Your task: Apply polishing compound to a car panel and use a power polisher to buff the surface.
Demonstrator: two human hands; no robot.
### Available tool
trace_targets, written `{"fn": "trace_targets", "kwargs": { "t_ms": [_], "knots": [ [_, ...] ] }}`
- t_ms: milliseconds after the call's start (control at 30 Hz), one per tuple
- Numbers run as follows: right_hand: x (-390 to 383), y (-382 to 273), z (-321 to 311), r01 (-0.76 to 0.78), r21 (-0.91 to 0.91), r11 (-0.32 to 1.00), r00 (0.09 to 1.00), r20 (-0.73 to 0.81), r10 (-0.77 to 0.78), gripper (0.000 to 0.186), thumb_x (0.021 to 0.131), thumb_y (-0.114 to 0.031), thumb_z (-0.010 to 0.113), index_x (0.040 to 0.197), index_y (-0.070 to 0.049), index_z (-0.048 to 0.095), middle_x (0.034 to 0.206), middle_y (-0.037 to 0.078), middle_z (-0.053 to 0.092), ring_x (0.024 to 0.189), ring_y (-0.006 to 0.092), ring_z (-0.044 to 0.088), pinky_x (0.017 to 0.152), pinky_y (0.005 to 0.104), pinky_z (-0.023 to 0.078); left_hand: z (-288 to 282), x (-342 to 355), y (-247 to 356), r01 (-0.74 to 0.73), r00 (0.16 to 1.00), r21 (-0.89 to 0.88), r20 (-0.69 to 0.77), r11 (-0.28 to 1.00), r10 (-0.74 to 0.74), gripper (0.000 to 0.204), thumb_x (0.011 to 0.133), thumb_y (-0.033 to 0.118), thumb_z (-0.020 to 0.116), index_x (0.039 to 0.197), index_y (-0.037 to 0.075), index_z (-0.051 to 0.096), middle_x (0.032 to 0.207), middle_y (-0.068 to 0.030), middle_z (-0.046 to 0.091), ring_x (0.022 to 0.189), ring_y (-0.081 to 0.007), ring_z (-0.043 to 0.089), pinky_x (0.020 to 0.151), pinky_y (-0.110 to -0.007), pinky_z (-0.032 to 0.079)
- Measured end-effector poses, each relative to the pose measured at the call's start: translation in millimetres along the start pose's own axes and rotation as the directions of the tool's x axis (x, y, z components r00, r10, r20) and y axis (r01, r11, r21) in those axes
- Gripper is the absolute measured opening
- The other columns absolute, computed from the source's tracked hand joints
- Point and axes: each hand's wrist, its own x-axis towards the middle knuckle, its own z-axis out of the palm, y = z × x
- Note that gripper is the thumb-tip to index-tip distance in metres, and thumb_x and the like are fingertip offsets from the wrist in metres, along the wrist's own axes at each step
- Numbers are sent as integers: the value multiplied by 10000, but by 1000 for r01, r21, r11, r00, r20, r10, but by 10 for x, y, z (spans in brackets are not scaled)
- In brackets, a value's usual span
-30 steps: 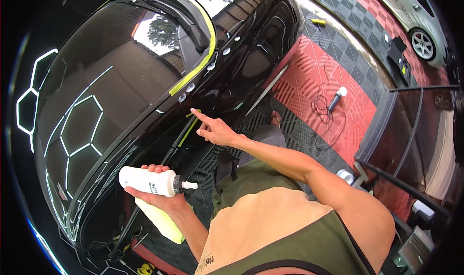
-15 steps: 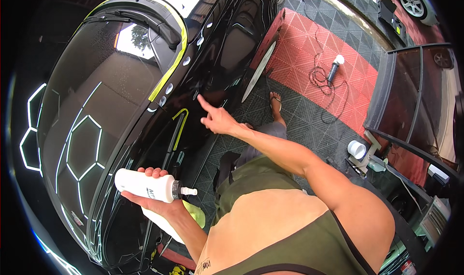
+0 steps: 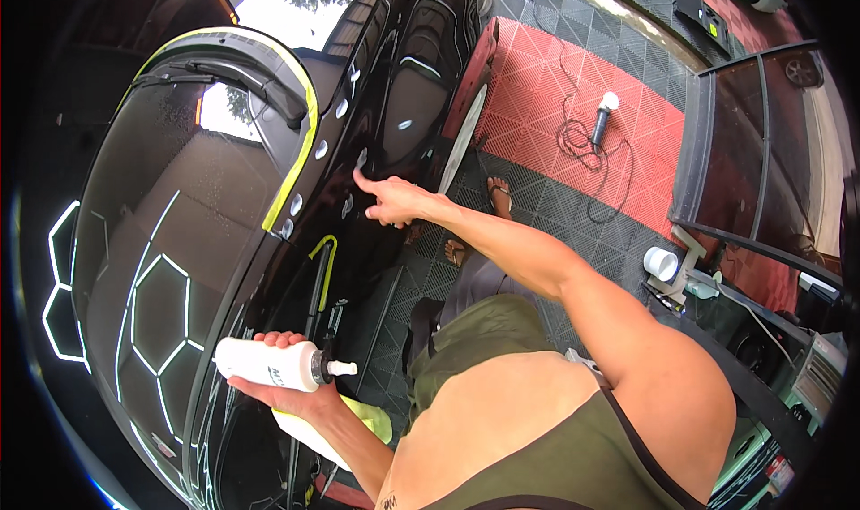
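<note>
at the lower left of the view, the left hand (image 3: 300,402) is wrapped around a white bottle (image 3: 264,364). the bottle lies tilted nearly on its side, with its dark collar (image 3: 319,367) and pale nozzle (image 3: 342,368) directed to the right. fingers show over the top of the bottle; the thumb shows along its lower side. a pale yellow cloth (image 3: 369,418) hangs beneath the left wrist; how it is held cannot be told.

the right hand (image 3: 394,201) is well apart from the left, farther up the view, over the side of the black car (image 3: 193,214). its index finger is extended and the other fingers are curled. the index fingertip is at a pale dab (image 3: 361,157) on the dark panel; firm contact cannot be confirmed from this angle. further dabs (image 3: 321,150) form a row between the right hand and the yellow tape (image 3: 297,174). the tape curves around the wiper (image 3: 206,69) area. a second yellow strip (image 3: 331,252) bends over a narrow dark part, nearer the bottle.

on the red tiles (image 3: 528,71) to the right lies a corded tool (image 3: 600,125), its cable looped beside it. a white tub (image 3: 660,264) is positioned at the right, near the framed panels (image 3: 735,143). two sandalled feet (image 3: 499,194) stand on the dark tiles (image 3: 546,192).
</note>
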Motion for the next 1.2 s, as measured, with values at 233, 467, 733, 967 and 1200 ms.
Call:
{"fn": "trace_targets", "kwargs": {
  "t_ms": [233,467,733,967,1200],
  "knots": [
    [583,119,-917,-31,67,997,936,-349,52,825,816,-129,511,1578,-116,197,622,115,655,485,191,628,502,327,553,255,72,-166,-88,990,101,-103,991,99,618,895,541,670,1137,-5,511,986,-116,574,884,-245,597,836,-377,538],
    [764,-63,-1447,-114,-128,985,943,-325,67,805,800,-117,501,1568,-164,266,667,121,686,529,210,661,531,325,560,349,58,-237,-96,989,123,-100,988,108,645,868,584,680,1114,6,536,964,-104,582,869,-239,599,854,-380,534],
    [404,11,-1066,-47,-410,911,985,-170,-25,674,871,-141,515,1524,-235,381,687,104,672,554,212,656,595,364,562,380,212,-242,-151,989,94,7,984,150,651,863,584,681,1132,7,541,985,-105,582,903,-250,592,898,-419,511],
    [-1025,-490,47,-110,869,483,967,207,-152,559,1000,-259,549,1509,-94,389,796,58,649,579,97,616,559,257,526,552,361,-337,-352,896,343,-147,871,420,833,810,806,537,1060,14,609,982,-161,676,935,-316,692,912,-494,561],
    [-1605,-764,539,-329,944,-32,897,302,-323,722,988,-264,552,1577,-80,178,881,84,608,680,147,624,575,266,535,484,427,-508,-232,967,281,-35,931,252,792,807,810,546,1022,48,568,832,-88,636,738,-246,669,731,-387,562]
  ]
}}
